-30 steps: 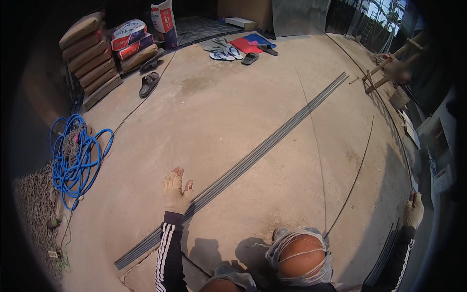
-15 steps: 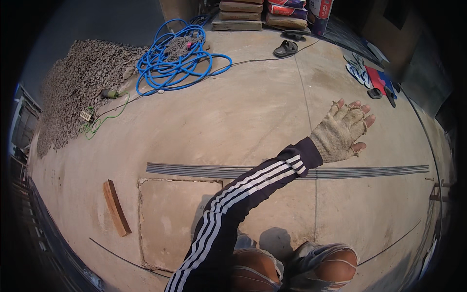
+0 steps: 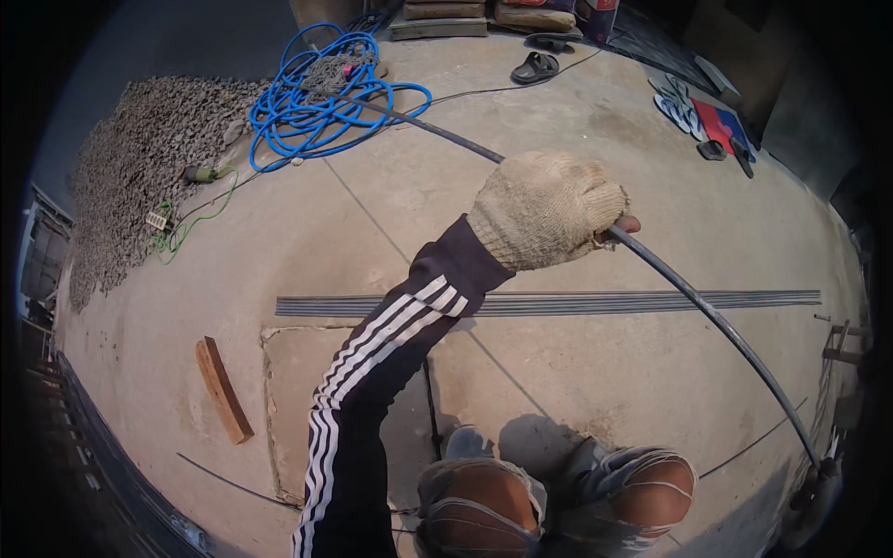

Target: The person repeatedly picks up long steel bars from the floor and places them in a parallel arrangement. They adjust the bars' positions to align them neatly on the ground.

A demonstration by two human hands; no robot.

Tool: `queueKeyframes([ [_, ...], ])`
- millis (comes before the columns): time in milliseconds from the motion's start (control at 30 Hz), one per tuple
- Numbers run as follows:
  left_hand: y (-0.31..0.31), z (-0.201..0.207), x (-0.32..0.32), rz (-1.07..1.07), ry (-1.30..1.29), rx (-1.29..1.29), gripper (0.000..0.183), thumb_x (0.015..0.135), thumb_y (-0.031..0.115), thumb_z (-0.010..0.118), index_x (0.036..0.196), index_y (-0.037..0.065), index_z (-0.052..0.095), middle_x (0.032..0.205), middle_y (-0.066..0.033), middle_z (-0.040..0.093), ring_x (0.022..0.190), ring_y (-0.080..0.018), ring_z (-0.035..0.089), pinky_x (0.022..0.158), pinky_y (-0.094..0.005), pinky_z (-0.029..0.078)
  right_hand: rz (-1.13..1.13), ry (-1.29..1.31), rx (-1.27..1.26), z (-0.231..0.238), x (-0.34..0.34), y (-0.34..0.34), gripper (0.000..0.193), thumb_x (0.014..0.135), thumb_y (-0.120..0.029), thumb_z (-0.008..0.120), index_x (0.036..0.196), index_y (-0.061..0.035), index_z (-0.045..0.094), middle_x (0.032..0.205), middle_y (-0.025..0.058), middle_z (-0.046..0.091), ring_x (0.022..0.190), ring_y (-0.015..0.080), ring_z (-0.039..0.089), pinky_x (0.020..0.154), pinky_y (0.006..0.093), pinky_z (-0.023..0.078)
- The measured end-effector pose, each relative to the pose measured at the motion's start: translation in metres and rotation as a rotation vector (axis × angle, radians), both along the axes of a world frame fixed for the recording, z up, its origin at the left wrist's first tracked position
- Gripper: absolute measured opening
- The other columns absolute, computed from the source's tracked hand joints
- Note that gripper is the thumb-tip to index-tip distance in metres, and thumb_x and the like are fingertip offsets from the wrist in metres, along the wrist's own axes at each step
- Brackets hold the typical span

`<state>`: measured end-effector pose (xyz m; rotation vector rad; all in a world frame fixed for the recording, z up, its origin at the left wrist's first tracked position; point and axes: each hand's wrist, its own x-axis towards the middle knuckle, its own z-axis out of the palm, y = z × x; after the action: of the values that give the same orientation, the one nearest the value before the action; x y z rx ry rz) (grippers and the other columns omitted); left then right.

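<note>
- Across the concrete floor (image 3: 567,372) lies a row of grey rods (image 3: 614,304), side by side; other places are given from it.
- The left hand (image 3: 549,209), in a fingerless knitted glove, appears just beyond the row and is closed around a single dark rod (image 3: 726,325).
- That rod slants over the row, its far part passing in front of the blue hose (image 3: 326,107), its near part bending down past the row's right half.
- The right hand (image 3: 822,484) is dim, on the near side of the row's right end, by the single rod's lower end; I cannot tell whether it grips.
- The striped sleeve (image 3: 400,349) crosses above the row's left half.
- The wooden block (image 3: 223,391) lies on the near side of the row's left end.
- The gravel heap (image 3: 149,167) lies beyond the row, past its left end.
- The red-and-blue mat (image 3: 718,121) lies beyond its right half.
</note>
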<state>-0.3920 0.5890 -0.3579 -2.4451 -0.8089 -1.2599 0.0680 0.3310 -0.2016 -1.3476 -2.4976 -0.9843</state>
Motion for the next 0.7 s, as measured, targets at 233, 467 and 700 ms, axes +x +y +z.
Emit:
queueKeyframes([
  [233,-0.053,-0.034,-0.157,0.347,0.039,-0.264,0.014,0.089,0.000,0.068,0.102,-0.003,0.065,0.091,-0.0162,0.065,0.076,-0.0275,0.066,0.063,-0.0370,0.053,0.002,0.100,-0.119,-0.012,-0.052,0.079,0.047,0.079,-0.055,0.082,0.083,-0.0135,0.060,0.056,0.0004,0.044,0.048,0.0193,0.054,0.044,0.0303,0.040],
  [467,-0.116,-0.124,-0.301,0.433,-0.464,-0.560,0.020,0.100,0.004,0.058,0.117,-0.007,0.061,0.108,-0.0143,0.062,0.083,-0.0223,0.063,0.068,-0.0329,0.053,0.269,0.171,-0.349,-0.053,-0.102,0.161,0.032,0.094,-0.047,0.066,0.084,-0.0166,0.063,0.075,0.0049,0.063,0.057,0.0217,0.066,0.046,0.0327,0.050],
  [700,-0.152,-0.146,-0.334,0.765,0.058,-0.483,0.008,0.101,0.004,0.059,0.098,-0.003,0.058,0.095,-0.0127,0.063,0.085,-0.0208,0.063,0.075,-0.0322,0.051,0.327,0.294,-0.448,-0.139,-0.090,0.242,0.039,0.098,-0.049,0.059,0.088,-0.0109,0.063,0.080,0.0080,0.064,0.070,0.0306,0.068,0.058,0.0410,0.055],
])
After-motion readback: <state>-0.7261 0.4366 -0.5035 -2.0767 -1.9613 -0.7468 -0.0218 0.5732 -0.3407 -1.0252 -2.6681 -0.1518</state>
